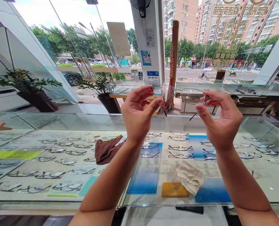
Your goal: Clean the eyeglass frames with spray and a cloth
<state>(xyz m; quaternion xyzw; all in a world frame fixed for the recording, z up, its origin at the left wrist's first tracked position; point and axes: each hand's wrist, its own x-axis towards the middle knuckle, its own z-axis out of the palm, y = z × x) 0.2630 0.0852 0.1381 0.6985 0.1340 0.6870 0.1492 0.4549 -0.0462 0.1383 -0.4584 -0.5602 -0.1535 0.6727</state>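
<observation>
A pair of thin-rimmed eyeglasses [167, 93] is held up above the glass display case, its lenses clear against the window. Thumb and fingers of my left hand [139, 110] pinch the left end of the frame. My right hand [219, 116] grips the other end near the hinge. Dark temple tips hang down between the two hands. Below them on the glass lie a crumpled beige cloth [190, 176] and an orange-yellow flat case [175, 190]. A brown cloth [107, 150] lies beyond my left forearm, partly covered by it.
Rows of eyeglasses [66, 152] fill the display case [59, 197] under its glass top. Blue cards [146, 175] lie among them. Potted plants [104, 88] and a wooden post [175, 53] stand on the far side, before the window. A dark flat object [190, 209] is at the near edge.
</observation>
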